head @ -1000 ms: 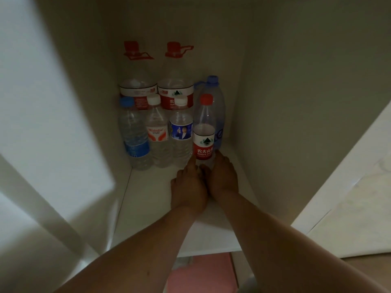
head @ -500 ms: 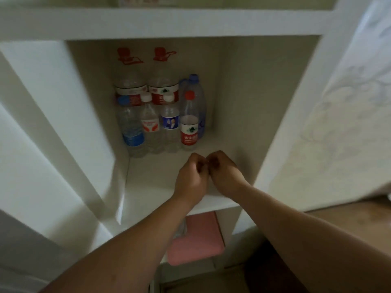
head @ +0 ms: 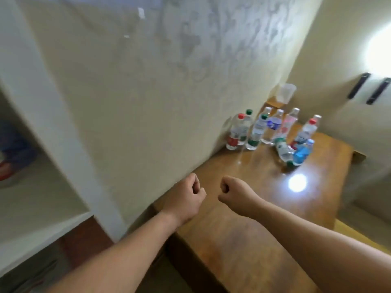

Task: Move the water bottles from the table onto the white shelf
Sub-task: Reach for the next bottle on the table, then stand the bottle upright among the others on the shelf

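Out of the shelf compartment came both hands, and the view swung right with them. Half a second earlier they were knuckle to knuckle at the shelf's front edge, with bottles ranked at the back. At this moment they hung over the near part of the wooden table.

The left hand was balled up, fingers curled into the palm, holding nothing. The right hand was the same, a loose fist with nothing in it. A small gap showed between the two, so they were near each other but not touching.

And the water bottles? They were well apart from both hands, bunched at the far end of the table against the pale wall. Most stood upright, with a red-capped bottle at the left of the bunch. One lay tipped on its side at the front, just beside a small blue-labelled bottle. The right hand was the nearer of the two to them, with bare tabletop and a bright glare spot in between.

A clear plastic cup sat behind the bunch. The white shelf stood off to the left, its upright just beside the left forearm. The contents of its compartment were too blurred to make out.
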Motion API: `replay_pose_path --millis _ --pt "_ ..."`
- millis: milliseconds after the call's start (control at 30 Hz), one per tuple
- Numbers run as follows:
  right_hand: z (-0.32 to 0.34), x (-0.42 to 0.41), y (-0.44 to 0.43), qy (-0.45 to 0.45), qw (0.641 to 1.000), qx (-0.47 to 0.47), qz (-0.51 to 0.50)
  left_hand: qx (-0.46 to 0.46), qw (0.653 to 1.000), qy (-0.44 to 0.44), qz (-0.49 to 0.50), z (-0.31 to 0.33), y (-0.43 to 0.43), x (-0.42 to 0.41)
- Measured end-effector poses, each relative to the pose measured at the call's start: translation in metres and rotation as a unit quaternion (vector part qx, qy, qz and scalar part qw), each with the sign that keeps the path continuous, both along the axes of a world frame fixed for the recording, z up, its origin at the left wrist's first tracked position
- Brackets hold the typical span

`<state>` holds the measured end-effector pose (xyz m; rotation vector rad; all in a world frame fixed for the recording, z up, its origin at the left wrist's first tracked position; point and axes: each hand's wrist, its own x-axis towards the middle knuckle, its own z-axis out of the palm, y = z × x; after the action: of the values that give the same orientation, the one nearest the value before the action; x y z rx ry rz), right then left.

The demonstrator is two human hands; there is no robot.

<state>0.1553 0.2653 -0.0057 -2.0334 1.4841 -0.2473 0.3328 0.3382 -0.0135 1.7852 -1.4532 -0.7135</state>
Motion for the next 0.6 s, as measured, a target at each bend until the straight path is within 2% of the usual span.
replay_pose_path --millis 233,367,600 --pt "-0.053 -0.156 -0.106 0.005 0.991 0.025 -0.128 0.049 0.996 -0.015 -0.071 -0.033 -0.126 -0.134" --pt "-0.079 -0.236 -0.188 0.035 0.985 0.019 -0.165 0.087 0.992 -0.013 -0.093 -0.057 -0.203 -0.206" --pt "-0.123 -0.29 -0.328 0.019 0.97 0.009 -0.243 0.101 0.989 0.0 -0.108 -0.091 -0.321 -0.271"
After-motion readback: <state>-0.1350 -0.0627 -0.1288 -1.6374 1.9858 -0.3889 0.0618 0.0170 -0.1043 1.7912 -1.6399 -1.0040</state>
